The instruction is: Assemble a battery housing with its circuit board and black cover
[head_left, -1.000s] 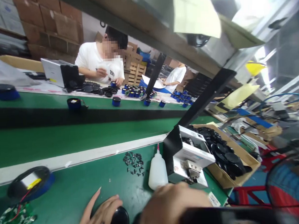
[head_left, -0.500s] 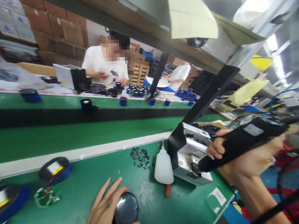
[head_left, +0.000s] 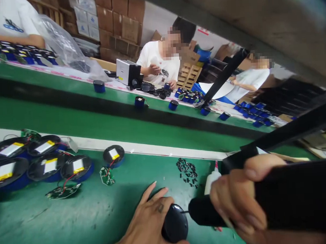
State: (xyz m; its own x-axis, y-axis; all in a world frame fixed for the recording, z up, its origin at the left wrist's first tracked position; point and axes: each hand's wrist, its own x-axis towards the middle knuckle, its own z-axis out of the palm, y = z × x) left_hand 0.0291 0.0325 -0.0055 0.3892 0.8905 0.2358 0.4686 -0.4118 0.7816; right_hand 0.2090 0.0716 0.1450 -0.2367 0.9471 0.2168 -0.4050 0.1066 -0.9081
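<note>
green-topped surface ran beneath both hands — the left hand had its fingers spread and curled around a round black plastic housing, while the right hand had its fingers closed tightly on a black electric screwdriver. the screwdriver's thin bit met the housing at its two o'clock. at ten o'clock from the housing sat a cluster of round blue-and-black units with yellow-labelled batteries, and a green circuit board lay nearer. a heap of small black parts lay at twelve o'clock — a white plastic bottle stood at one o'clock, partly hidden by the right hand.
</note>
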